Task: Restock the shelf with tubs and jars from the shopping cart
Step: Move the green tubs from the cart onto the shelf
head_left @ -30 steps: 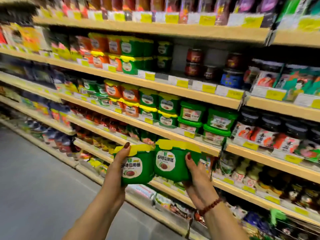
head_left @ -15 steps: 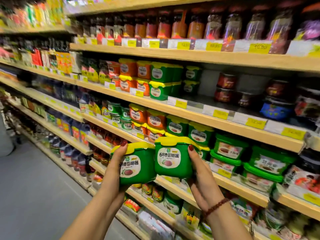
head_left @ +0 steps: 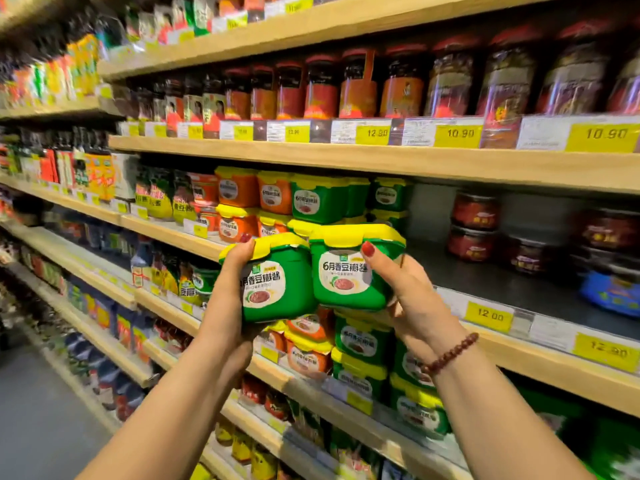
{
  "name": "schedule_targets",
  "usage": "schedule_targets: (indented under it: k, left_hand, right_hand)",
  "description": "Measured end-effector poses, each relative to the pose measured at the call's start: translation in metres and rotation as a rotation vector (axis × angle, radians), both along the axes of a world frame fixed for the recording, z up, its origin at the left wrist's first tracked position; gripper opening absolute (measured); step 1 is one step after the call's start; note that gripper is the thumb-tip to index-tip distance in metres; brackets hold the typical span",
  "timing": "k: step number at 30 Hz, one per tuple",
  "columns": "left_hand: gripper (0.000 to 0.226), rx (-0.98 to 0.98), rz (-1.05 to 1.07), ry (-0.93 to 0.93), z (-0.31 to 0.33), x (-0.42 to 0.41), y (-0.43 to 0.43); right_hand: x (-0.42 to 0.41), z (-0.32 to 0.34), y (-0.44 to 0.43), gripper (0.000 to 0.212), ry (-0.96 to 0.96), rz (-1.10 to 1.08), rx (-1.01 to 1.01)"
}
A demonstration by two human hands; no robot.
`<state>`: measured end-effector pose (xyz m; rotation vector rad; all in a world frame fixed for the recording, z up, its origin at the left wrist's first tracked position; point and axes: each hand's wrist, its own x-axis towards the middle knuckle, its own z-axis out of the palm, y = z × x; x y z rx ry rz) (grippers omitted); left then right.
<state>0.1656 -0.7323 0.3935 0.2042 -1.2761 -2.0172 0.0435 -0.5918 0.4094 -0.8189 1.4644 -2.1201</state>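
Observation:
Two green tubs with yellow lids are held side by side in front of the shelves. My left hand grips the left green tub from its left side and below. My right hand grips the right green tub, thumb across its label. Both tubs are level with the shelf that carries stacked green tubs and orange tubs. The right tub sits slightly higher than the left, its lid just in front of the stacked tubs. No shopping cart is in view.
A dark gap lies on the shelf right of the stacked green tubs, beside small red jars. Tall red-lidded jars fill the shelf above. More tubs sit on the shelf below. The aisle floor is at lower left.
Both hands have lifted the two tubs from the lower shelf's level up to the shelf with the stacked green and orange tubs, and closer to it.

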Motion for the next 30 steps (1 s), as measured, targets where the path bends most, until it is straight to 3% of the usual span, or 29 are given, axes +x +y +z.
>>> schedule_targets:
  k: [9,13,18,26,30]
  left_hand:
    - [0.042,-0.005,-0.132,0.095,0.028,-0.062,-0.040]
    - [0.049,0.028,-0.195,0.112,0.036,-0.075,-0.061]
    - [0.047,0.049,-0.252,0.108,0.036,-0.085,-0.091]
    - [0.046,0.034,-0.292,0.090,0.021,-0.090,-0.122]
    - [0.042,0.052,-0.323,0.084,0.014,-0.094,-0.131]
  right_hand:
    - [-0.072,0.035,-0.037,0.063,0.033,-0.087,-0.082]
    - [-0.091,0.034,-0.049,0.051,0.005,-0.216,-0.041]
    - [-0.109,0.031,-0.067,0.021,-0.032,-0.243,0.101]
    - [-0.121,0.021,-0.078,0.027,-0.138,-0.257,0.236]
    - [-0.119,0.025,-0.067,0.029,-0.118,-0.265,0.404]
